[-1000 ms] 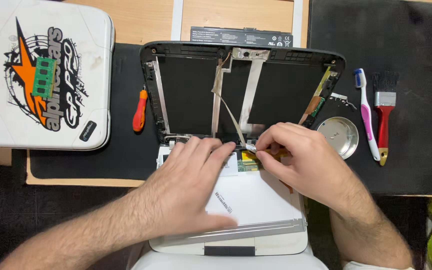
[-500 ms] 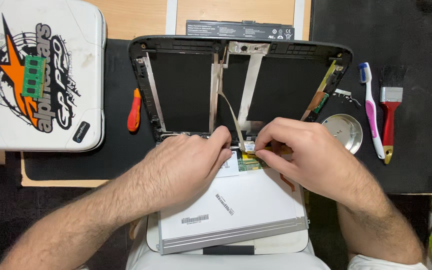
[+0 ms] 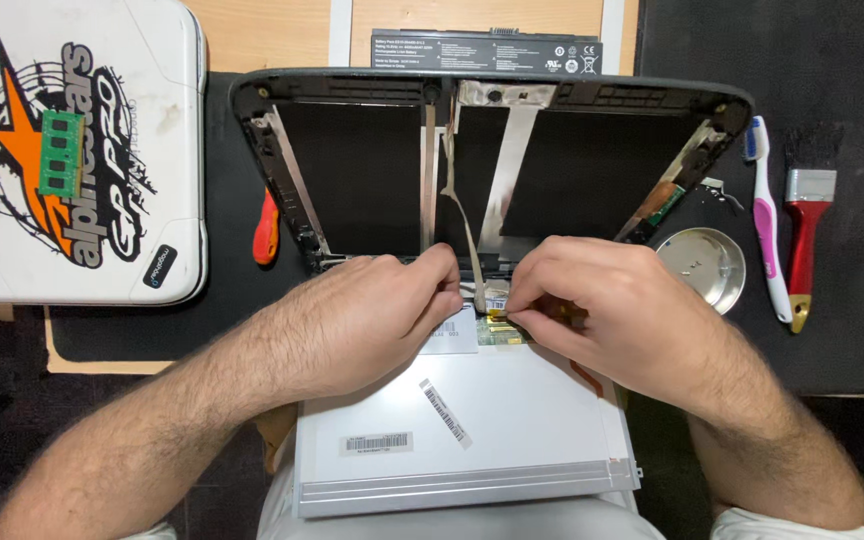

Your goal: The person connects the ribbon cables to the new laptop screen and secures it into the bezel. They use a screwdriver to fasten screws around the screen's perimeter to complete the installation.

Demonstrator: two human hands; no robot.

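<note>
Left hand [image 3: 352,320], right hand [image 3: 612,310], fingertips pinched.

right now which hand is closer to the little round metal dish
Right. The right hand lies just beside the metal dish; the left hand sits farther off, beyond the right.

Taking the round metal dish [image 3: 700,268] as landmark: just right of it lie a pink-and-white toothbrush [image 3: 767,232] and a red-handled paintbrush [image 3: 805,232]. Far left, a white case [image 3: 72,150] carries a green memory module [image 3: 59,153]; an orange-handled screwdriver [image 3: 266,228] lies between. A black battery [image 3: 486,51] sits above-left.
</note>
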